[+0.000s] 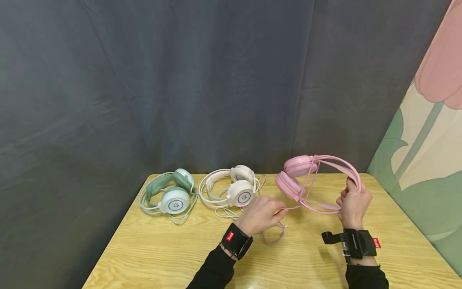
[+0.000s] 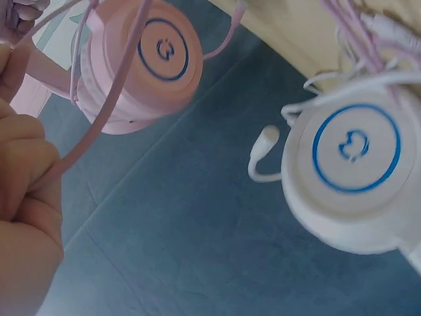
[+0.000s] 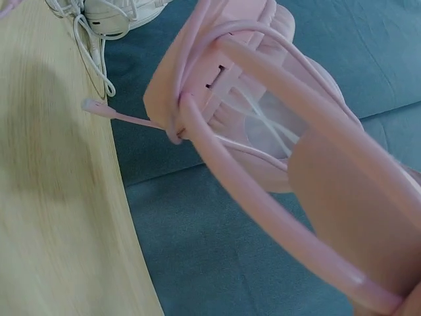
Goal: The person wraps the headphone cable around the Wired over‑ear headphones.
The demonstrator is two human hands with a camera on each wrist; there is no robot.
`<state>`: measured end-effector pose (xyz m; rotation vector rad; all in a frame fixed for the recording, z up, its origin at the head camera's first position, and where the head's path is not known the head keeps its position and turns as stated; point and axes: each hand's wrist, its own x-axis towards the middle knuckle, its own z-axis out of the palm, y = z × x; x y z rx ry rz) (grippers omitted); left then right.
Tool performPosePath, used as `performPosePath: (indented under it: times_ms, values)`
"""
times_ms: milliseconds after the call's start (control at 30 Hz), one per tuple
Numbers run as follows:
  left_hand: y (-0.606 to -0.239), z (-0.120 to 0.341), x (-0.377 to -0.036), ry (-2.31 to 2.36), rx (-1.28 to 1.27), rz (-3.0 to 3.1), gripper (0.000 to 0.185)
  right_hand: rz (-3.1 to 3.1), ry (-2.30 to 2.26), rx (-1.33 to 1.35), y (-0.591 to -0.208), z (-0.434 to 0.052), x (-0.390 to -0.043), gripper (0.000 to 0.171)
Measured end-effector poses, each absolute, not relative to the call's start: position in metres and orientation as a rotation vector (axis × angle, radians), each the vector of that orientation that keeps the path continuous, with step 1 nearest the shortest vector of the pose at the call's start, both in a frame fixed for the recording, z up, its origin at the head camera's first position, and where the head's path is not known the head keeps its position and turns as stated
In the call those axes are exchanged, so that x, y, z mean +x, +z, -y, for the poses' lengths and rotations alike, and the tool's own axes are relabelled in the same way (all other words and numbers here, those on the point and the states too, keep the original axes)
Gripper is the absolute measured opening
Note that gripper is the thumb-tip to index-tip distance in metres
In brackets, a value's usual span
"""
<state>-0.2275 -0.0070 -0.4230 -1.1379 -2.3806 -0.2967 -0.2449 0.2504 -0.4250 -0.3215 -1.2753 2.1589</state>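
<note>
My right hand [image 1: 355,204] grips the headband of the pink headphones [image 1: 288,185], holding them up over the right part of the table with the ear cups pointing left. Between the fingers of my left hand [image 1: 261,214] is the pink cable [image 2: 99,122], pinched and drawn out from the headphones. A loop of that cable hangs below the left hand. Cable also winds around the ear cups and headband, as the right wrist view shows. A small pink microphone [image 3: 99,107] sticks out from one cup.
White headphones [image 1: 242,193] with a bundled cable lie just beyond my left hand. Green and white headphones [image 1: 175,200] lie farther left on the wooden table [image 1: 173,257]. A dark curtain [image 1: 216,88] hangs behind, and a flower-patterned panel [image 1: 429,160] borders the right side.
</note>
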Motion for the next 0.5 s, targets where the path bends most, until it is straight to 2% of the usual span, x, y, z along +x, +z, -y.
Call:
performPosePath:
  times_ms: [267, 500]
  values:
    - [-0.4, 0.009, -0.235, -0.2, -1.185, 2.306, 0.009, 1.387, 2.137, -0.228, -0.425, -0.252, -0.242, 0.031]
    - [-0.378, 0.016, -0.237, -0.146, -1.17, 2.322, 0.018, 1.507, 2.035, -0.227, -0.422, -0.254, -0.237, 0.028]
